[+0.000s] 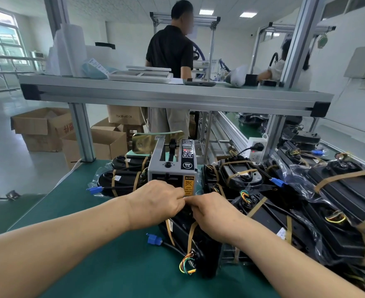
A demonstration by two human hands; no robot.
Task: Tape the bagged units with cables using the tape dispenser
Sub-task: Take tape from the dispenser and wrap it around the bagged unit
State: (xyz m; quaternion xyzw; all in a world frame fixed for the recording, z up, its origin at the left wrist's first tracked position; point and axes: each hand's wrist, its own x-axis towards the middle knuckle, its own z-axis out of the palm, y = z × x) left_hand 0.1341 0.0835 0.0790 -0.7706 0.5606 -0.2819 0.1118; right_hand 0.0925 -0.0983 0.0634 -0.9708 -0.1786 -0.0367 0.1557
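On green matting (91,211) before the tape dispenser (173,166), your left hand (158,201) and right hand (212,214) seemingly pinch tape (188,198) to bind a bagged unit (190,239).

A: Where does the view look from?
B: The wearer's head, forward and down, close above the left hand (158,201) and right hand (213,214) meeting on a bagged unit (207,250).
A: How far does it reach?
B: Past the tape dispenser (173,168) to a standing person (170,52) beyond the shelf (155,91).
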